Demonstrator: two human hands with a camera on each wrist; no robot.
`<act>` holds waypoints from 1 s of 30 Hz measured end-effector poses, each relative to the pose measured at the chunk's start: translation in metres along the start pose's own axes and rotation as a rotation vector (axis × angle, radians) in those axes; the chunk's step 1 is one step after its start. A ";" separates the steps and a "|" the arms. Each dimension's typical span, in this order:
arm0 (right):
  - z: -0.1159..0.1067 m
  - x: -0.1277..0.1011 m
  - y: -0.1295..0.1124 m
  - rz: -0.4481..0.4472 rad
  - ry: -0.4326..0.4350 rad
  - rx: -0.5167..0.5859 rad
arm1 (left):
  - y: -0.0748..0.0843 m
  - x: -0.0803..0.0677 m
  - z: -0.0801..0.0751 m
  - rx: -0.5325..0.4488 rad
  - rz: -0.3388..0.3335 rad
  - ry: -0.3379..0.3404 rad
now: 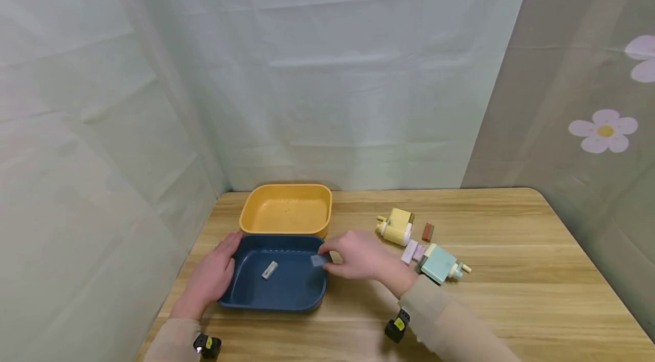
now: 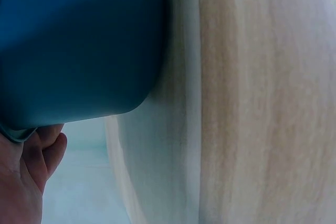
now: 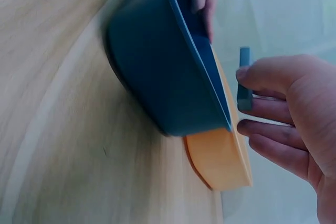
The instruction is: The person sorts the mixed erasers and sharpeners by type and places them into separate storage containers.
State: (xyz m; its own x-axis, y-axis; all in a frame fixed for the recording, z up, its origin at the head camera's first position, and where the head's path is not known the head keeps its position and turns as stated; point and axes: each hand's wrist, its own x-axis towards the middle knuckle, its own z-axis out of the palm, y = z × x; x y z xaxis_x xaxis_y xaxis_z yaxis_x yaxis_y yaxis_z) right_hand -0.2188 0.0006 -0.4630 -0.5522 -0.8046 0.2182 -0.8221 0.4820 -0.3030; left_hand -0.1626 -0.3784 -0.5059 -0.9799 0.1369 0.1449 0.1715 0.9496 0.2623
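A dark blue plastic bin (image 1: 273,310) sits at the left of the table. My left hand (image 1: 214,272) holds its left rim, thumb on the inner side; the left wrist view shows curled fingers (image 2: 54,153) beyond the bin's outer wall (image 2: 79,77). Over the right rim, my right hand (image 1: 360,257) pinches a small blue-grey eraser (image 1: 318,260) between thumb and fingertips. The right wrist view shows that eraser (image 3: 244,80) edge-on, above the rim, with the other fingers loosely bent. A small white eraser (image 1: 269,270) lies on the bin floor.
Behind the blue bin stands a yellow-orange bin (image 1: 286,209). To the right lie a yellow hand-crank pencil sharpener (image 1: 396,227), a light blue one (image 1: 440,263), a red-and-grey eraser (image 1: 427,232) and pale pink erasers (image 1: 409,252). Curtains hang behind the wooden table (image 1: 512,294).
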 end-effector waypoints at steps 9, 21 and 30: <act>0.010 0.016 -0.011 0.020 0.018 -0.038 | -0.001 0.000 0.002 0.000 -0.008 -0.001; 0.028 0.039 -0.023 0.030 -0.093 -0.096 | -0.002 0.001 0.002 0.002 -0.009 -0.004; 0.043 0.059 -0.037 0.045 -0.144 -0.181 | 0.000 0.001 0.001 0.001 -0.019 -0.006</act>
State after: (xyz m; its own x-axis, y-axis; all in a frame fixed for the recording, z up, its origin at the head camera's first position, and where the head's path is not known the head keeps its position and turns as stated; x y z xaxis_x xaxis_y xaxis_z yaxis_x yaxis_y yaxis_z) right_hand -0.2150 -0.0797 -0.4787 -0.5742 -0.8157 0.0700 -0.8156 0.5625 -0.1358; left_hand -0.1638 -0.3777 -0.5070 -0.9836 0.1206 0.1344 0.1528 0.9525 0.2635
